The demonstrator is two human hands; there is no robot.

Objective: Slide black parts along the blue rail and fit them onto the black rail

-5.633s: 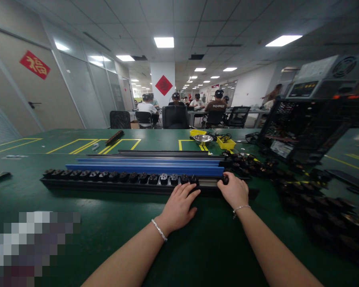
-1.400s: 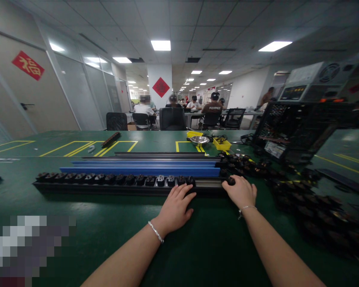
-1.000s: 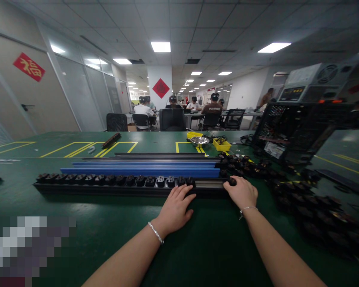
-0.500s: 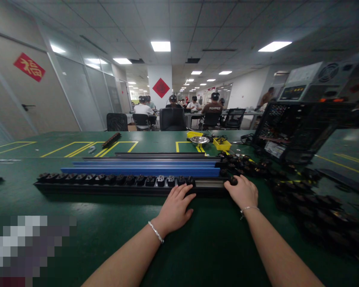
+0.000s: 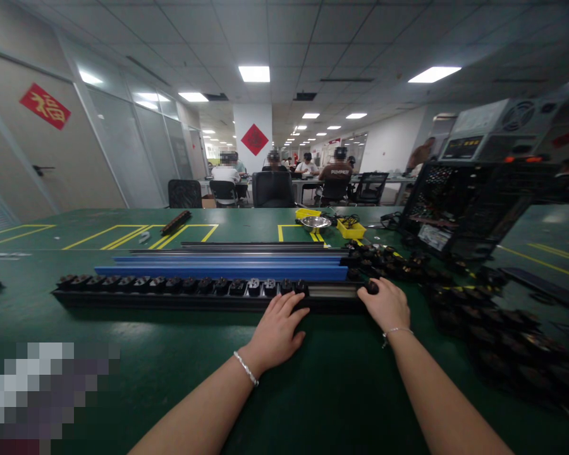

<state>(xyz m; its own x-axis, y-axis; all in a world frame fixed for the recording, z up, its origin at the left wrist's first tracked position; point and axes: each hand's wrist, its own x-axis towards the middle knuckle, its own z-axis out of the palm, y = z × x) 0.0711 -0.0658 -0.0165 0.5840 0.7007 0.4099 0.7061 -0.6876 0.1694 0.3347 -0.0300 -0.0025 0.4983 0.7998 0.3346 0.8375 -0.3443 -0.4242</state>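
A long black rail lies across the table in front of me, holding a row of black round socket modules. My left hand rests with spread fingers on the rail's front edge, fingertips by the last modules of the row. At the rail's right end, my right hand has its fingers closed round a dark socket module, mostly hidden by the hand. Between the two hands a pale stretch of the rail's channel shows without modules. Whether the held module sits in the channel I cannot tell.
Blue rails lie just behind the black one. Many loose socket modules are heaped at the right. Farther back stand a metal bowl, a yellow bin and an open computer case. Several people sit at far desks.
My right hand has shifted very slightly right along the rail with the socket module. The left hand stays on the rail's edge.
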